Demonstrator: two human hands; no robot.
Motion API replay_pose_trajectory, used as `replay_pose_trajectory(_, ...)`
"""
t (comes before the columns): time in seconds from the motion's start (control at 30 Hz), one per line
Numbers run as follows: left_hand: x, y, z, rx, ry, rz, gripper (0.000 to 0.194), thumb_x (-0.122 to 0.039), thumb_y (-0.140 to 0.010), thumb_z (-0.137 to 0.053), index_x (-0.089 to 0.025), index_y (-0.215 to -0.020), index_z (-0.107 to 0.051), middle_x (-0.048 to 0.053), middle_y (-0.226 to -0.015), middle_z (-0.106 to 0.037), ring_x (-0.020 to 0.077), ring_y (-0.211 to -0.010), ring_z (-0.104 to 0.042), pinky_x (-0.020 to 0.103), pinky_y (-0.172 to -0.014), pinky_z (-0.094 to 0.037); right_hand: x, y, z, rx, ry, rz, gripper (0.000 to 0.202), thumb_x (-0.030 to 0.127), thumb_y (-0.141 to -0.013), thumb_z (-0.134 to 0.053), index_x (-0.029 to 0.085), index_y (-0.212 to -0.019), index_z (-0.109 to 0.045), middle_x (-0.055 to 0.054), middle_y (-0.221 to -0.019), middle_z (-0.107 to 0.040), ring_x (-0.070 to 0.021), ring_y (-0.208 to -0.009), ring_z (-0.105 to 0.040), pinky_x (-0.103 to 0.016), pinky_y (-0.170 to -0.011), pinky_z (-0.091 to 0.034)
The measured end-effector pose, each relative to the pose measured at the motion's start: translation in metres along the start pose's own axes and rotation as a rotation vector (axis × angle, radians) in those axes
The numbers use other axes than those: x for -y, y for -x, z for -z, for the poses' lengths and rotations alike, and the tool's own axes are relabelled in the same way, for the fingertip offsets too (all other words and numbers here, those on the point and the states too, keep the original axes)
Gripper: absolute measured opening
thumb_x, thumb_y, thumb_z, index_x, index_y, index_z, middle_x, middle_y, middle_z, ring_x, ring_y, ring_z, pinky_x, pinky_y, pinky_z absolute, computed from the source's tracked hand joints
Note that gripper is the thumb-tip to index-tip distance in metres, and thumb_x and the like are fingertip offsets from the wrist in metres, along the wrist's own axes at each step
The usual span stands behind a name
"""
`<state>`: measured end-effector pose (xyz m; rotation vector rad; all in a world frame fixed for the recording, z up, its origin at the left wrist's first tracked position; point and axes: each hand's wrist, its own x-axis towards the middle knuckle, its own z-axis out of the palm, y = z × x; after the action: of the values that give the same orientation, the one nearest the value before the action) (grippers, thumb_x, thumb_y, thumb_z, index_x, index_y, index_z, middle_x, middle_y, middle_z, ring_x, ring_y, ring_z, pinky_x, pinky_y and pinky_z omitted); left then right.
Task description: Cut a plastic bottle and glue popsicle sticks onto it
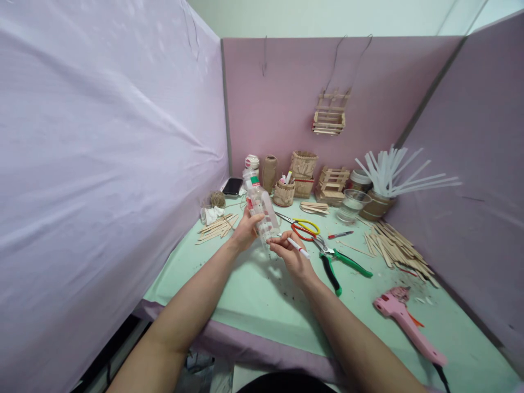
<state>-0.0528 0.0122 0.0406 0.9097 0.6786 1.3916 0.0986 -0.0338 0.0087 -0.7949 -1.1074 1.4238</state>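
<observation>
My left hand (248, 226) is wrapped round a clear plastic bottle (266, 210) with a green and red label, tilted above the table. Between the fingers of my right hand (290, 254) is a white marker pen (299, 248) with a red band, held close to the bottle's lower end. Whether the pen's tip touches the plastic I cannot tell. Just right of the bottle lie scissors (305, 226) with red and yellow handles and green-handled pruning shears (347, 262). A red pen (340, 234) rests beyond them.
A pink glue gun (409, 322) lies at the right, near wooden sticks (401, 251). Glue sticks (388, 169) fan out of a pot behind a clear cup (347, 207). More sticks (216, 229), twine (216, 200) and a phone (232, 186) are at left. A stick basket (329, 120) hangs behind.
</observation>
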Motion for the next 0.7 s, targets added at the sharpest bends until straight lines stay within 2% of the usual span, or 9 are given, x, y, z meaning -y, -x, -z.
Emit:
replay_pose_trajectory(0.43, -0.0023, 0.0021, -0.0031, 0.007, 0.001, 0.003, 0.063, -0.028, -0.067, -0.077, -0.028, -0.124, -0.051, 0.000, -0.096, -0.065, 0.0169, -0.082, -0.063, 0.033, -0.072, -0.054, 0.0029, 0.0021, -0.0012, -0.006, 0.028, -0.002, 0.036, 0.028, -0.068, -0.079, 0.028, -0.081, -0.046, 0.002, -0.085, -0.076, -0.0214, -0.092, -0.070, -0.036, -0.085, -0.049)
replay_pose_trajectory(0.7, -0.0024, 0.0016, -0.0023, 0.024, 0.002, 0.003, 0.063, -0.028, -0.069, -0.075, -0.029, -0.126, -0.049, -0.001, -0.095, -0.064, 0.0167, -0.081, -0.063, 0.031, -0.072, -0.053, 0.0038, 0.0023, -0.0017, 0.001, 0.043, -0.010, 0.037, 0.028, -0.067, -0.079, 0.027, -0.081, -0.045, 0.001, -0.085, -0.076, -0.0216, -0.088, -0.069, -0.035, -0.079, -0.049)
